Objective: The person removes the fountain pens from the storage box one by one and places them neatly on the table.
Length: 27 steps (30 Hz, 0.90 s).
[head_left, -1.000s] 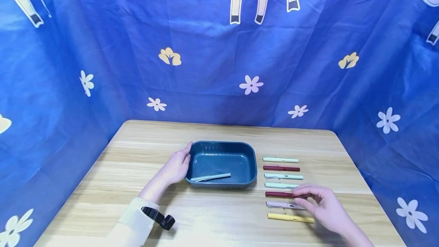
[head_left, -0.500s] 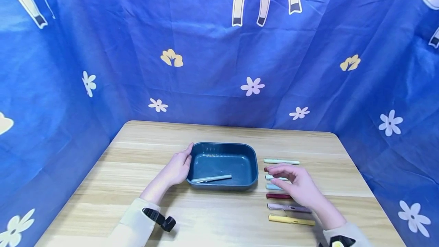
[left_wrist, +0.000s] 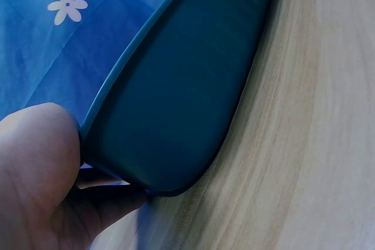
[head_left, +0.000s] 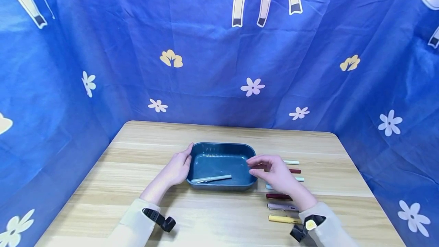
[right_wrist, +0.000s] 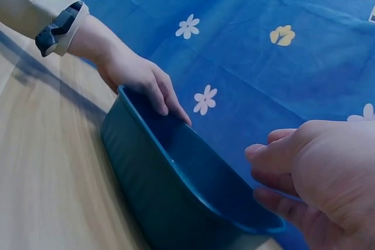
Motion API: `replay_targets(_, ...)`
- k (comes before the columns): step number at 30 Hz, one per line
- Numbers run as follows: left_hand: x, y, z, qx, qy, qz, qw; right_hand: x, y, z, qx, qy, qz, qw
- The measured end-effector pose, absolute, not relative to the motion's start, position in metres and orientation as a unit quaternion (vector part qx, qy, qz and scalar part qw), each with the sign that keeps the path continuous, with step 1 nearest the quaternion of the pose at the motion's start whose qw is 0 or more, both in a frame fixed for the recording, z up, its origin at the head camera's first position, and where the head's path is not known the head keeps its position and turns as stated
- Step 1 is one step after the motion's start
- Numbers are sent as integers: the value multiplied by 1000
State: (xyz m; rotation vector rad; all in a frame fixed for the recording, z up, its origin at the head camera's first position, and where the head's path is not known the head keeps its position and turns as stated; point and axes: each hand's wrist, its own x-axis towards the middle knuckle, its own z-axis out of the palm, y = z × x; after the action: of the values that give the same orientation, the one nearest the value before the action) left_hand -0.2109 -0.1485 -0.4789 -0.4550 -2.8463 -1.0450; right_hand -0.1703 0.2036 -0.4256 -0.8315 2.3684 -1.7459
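A dark teal rectangular plastic box [head_left: 221, 187] sits on the table with one pale blue pen [head_left: 212, 178] lying inside, near its front wall. My left hand [head_left: 178, 167] holds the box's left end; in the left wrist view the thumb [left_wrist: 44, 139] lies at the rim. At the right end, my right hand [head_left: 272, 170] has its fingertips right over the rim. Its thumb and fingers are bent and apart, with nothing between them, as the right wrist view shows. Pens in a column lie partly hidden under the right hand and forearm.
Right of the box are pale green [head_left: 292, 162], dark red [head_left: 279, 196], mint [head_left: 300, 179], light blue [head_left: 272, 187], lilac [head_left: 281, 206] and yellow [head_left: 282, 219] pens. A blue patterned cloth [head_left: 212, 68] surrounds the wooden table [head_left: 212, 216] at the back and sides.
My right hand has moved left and away from me, from over the lower pens to the box's right rim. The left hand, box and pens keep their places.
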Motion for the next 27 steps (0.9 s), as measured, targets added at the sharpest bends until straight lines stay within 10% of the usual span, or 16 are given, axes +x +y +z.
replay_targets(27, -209, -149, -477, -144, -928, -343, 33, -218, 119, -469, -335, 848, -390, 125)
